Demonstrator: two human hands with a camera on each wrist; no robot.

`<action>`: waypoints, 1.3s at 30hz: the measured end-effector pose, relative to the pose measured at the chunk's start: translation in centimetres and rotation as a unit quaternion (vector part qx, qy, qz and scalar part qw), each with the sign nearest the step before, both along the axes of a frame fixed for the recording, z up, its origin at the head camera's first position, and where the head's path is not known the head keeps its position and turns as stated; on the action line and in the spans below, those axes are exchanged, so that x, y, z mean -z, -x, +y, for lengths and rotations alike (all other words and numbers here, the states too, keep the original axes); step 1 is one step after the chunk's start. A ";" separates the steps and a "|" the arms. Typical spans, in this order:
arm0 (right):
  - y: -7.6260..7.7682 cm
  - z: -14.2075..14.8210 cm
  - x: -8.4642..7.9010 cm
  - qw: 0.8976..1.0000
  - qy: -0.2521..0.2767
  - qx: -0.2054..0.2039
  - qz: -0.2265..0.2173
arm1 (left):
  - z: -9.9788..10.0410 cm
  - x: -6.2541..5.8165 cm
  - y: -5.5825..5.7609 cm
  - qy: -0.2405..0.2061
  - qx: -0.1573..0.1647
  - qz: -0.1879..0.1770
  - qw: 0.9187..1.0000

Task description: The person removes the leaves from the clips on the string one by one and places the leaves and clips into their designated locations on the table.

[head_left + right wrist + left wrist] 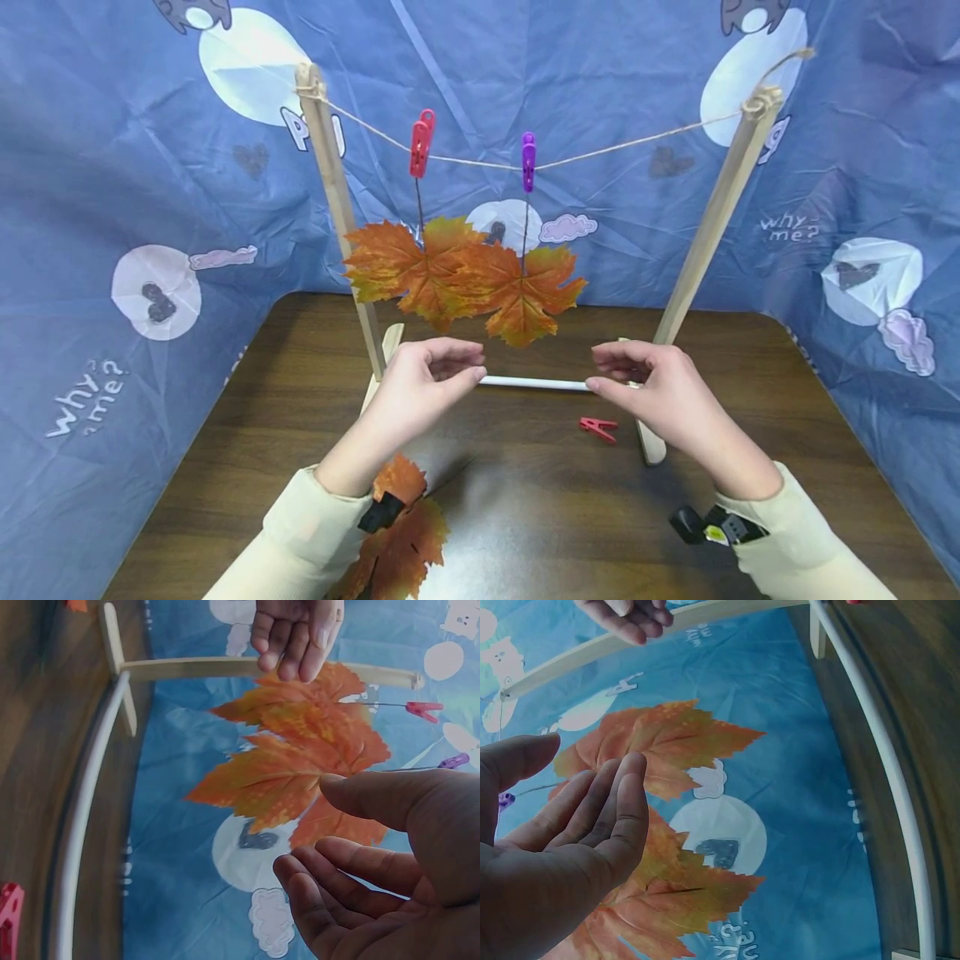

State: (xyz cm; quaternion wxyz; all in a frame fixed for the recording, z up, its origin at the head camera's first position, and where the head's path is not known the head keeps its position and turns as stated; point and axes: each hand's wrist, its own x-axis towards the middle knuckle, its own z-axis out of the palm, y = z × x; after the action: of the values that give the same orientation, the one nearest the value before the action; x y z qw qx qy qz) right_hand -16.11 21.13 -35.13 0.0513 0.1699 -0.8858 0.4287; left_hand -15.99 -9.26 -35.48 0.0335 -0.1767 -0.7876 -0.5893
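Two orange maple leaves, a left one [390, 262] and a right one [528, 296], hang by their stems from a twine line [622, 151]. A red clothespin [422, 143] clips the left stem, a purple clothespin [528, 160] the right. My left hand [412, 387] is below the left leaf, palm inward, with fingers loosely bent and nothing between them in the left wrist view. Across from it, my right hand [671, 387] mirrors this, its thumb and fingers apart and holding nothing. Both wrist views show the white rod [81, 802] apart from the hands.
Wooden posts stand left [333, 179] and right [716, 212], their feet joined low down by the white rod. A loose red clothespin [597, 428] lies on the brown table [540, 500]. More orange leaves [412, 542] lie near my left forearm. Blue printed cloth [480, 75] hangs behind.
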 end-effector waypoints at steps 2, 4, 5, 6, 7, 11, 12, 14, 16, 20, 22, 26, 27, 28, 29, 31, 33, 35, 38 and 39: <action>0.1 -0.2 -0.4 1.000 -0.001 -0.001 0.006 | 0.0 -0.2 0.0 -0.004 0.000 0.001 1.000; 0.2 -0.4 -0.8 1.000 0.002 -0.003 0.010 | 0.0 -0.4 0.0 -0.007 0.000 0.001 1.000; 0.2 -0.5 -1.0 1.000 0.003 -0.004 0.012 | 0.1 -0.5 0.0 -0.009 -0.001 0.000 1.000; 0.2 -0.5 -1.2 1.000 0.003 -0.004 0.015 | 0.1 -0.6 0.0 -0.011 0.001 0.000 1.000; 0.2 -0.6 -1.4 1.000 0.004 -0.004 0.017 | 0.1 -0.6 0.0 -0.012 0.002 -0.001 1.000; 0.1 -0.7 -2.0 1.000 0.006 -0.005 0.022 | 0.0 -0.9 -0.1 -0.014 0.003 0.001 1.000; 0.1 -0.7 -2.2 1.000 0.006 -0.006 0.023 | 0.0 -1.0 -0.1 -0.015 0.004 0.002 1.000; 0.1 -0.7 -2.4 1.000 0.009 -0.008 0.025 | 0.0 -1.3 -0.1 -0.016 0.005 0.003 1.000; 0.2 -0.7 -2.6 1.000 0.013 -0.011 0.027 | 0.0 -1.5 -0.1 -0.018 0.006 0.003 1.000; 0.2 -0.8 -3.2 0.999 0.022 -0.014 0.030 | 0.0 -1.7 0.0 -0.019 0.008 0.004 1.000; 0.3 -0.8 -3.5 0.999 0.023 -0.014 0.032 | 0.0 -1.8 0.0 -0.019 0.008 0.007 1.000; 0.3 -0.9 -4.1 0.999 0.024 -0.013 0.036 | 0.1 -2.2 0.2 -0.013 0.001 0.024 1.000; 0.4 -0.9 -4.2 0.999 0.024 -0.013 0.036 | 0.1 -2.3 0.2 -0.011 -0.002 0.027 1.000; 0.4 -1.0 -4.4 0.999 0.024 -0.013 0.037 | 0.1 -2.4 0.2 -0.010 -0.004 0.030 0.999; 0.4 -1.0 -4.6 0.999 0.023 -0.013 0.038 | 0.1 -2.6 0.3 -0.008 -0.007 0.032 0.999; 0.4 -1.0 -4.9 0.999 0.022 -0.011 0.039 | 0.1 -2.8 0.3 -0.005 -0.010 0.034 0.999; 0.5 -1.1 -5.2 0.999 0.022 -0.009 0.040 | 0.1 -3.1 0.3 -0.002 -0.011 0.032 0.999; 0.6 -1.1 -5.5 0.999 0.022 -0.009 0.041 | 0.0 -3.3 0.4 0.001 -0.013 0.034 0.999; 0.7 -1.2 -5.9 0.999 0.025 -0.012 0.041 | 0.0 -3.5 0.6 0.005 -0.015 0.039 0.999; 0.8 -1.2 -6.1 0.999 0.025 -0.013 0.041 | 0.0 -3.6 0.7 0.005 -0.016 0.041 0.999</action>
State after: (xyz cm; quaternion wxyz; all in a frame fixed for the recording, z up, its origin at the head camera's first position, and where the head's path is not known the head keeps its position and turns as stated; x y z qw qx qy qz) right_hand -16.88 19.91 -29.07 0.0865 0.1978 -0.8695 0.4443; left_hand -16.70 -9.30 -31.84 0.0743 -0.1887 -0.7911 -0.5771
